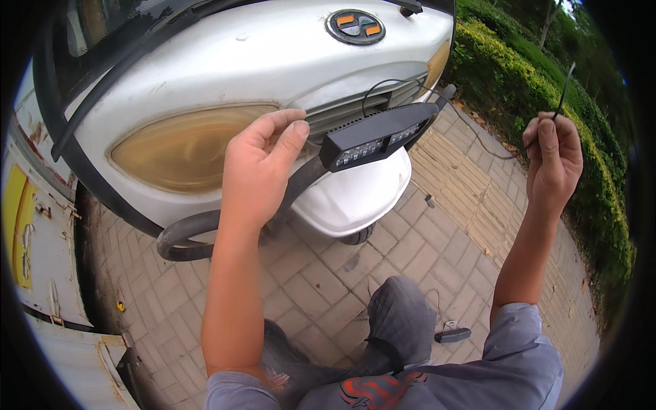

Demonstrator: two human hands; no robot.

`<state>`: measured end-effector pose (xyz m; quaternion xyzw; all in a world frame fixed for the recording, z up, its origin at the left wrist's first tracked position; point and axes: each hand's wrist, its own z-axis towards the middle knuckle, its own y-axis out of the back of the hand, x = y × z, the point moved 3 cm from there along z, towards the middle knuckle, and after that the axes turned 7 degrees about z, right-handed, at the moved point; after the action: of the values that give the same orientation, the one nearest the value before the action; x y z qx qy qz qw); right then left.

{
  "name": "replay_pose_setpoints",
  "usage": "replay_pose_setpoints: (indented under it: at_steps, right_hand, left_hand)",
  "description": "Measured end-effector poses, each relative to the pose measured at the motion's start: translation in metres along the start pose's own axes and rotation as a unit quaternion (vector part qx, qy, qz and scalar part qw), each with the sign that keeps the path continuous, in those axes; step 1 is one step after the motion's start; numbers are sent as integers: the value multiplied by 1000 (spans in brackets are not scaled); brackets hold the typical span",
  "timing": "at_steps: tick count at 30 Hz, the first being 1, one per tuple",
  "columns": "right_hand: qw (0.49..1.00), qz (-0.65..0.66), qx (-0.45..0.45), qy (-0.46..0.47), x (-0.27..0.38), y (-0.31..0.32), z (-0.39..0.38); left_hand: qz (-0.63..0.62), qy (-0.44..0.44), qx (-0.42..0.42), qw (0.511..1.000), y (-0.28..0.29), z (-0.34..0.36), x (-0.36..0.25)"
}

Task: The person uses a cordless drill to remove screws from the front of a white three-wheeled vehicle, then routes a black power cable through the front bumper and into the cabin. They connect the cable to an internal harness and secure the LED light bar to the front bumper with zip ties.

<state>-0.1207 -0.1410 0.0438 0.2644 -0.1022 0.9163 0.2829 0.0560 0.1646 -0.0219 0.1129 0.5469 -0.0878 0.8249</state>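
My left hand (260,160) is raised in front of the amber headlight (181,150) of a white vehicle. Its fingers are loosely bent, thumb and forefinger slightly apart, and nothing shows between them. Beside its fingertips, a black LED light bar (376,137) sits at a dark curved tube bumper (304,181). A thin black cable (471,128) loops from the back of the light bar out to the right. Off to that side my right hand (555,154) is raised, thumb and fingers pinched on this thin black strand, whose end sticks up above the fingertips.
A white mudguard (355,191) over a wheel (359,236) is below the light bar. On the paving (307,283) by my knee lies a small dark oblong object (452,335) with a thin wire. A hedge (519,82) runs along the right; rusty white panels (48,253) stand left.
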Motion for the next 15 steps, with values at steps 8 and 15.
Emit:
replay_pose_setpoints:
  at_steps: [8, 15]
  right_hand:
    - [938, -131, 316, 57, -2, -109, 59]
    - [789, -322, 486, 193, -11, -179, 43]
  left_hand:
    - [-93, 32, -114, 989, 9, -18, 41]
    - [132, -27, -126, 983, -7, -44, 91]
